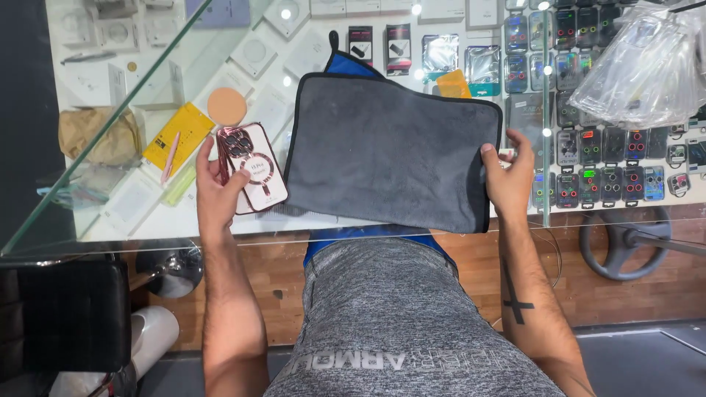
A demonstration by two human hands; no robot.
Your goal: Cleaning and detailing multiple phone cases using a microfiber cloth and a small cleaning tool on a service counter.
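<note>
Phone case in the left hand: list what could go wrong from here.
1. The left hand holds the phone case near the glass counter edge; a loose grip might drop it.
2. The right hand pinches the grey cloth, which overhangs the edge and could slide off.

The phone case (254, 167) lies left of the cloth (390, 151) on the glass counter (147, 213).

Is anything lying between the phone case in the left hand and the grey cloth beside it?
Nothing visible. The left hand holds the phone case right beside the cloth; only bare glass counter lies between them. The right hand grips the cloth's far edge.
</note>
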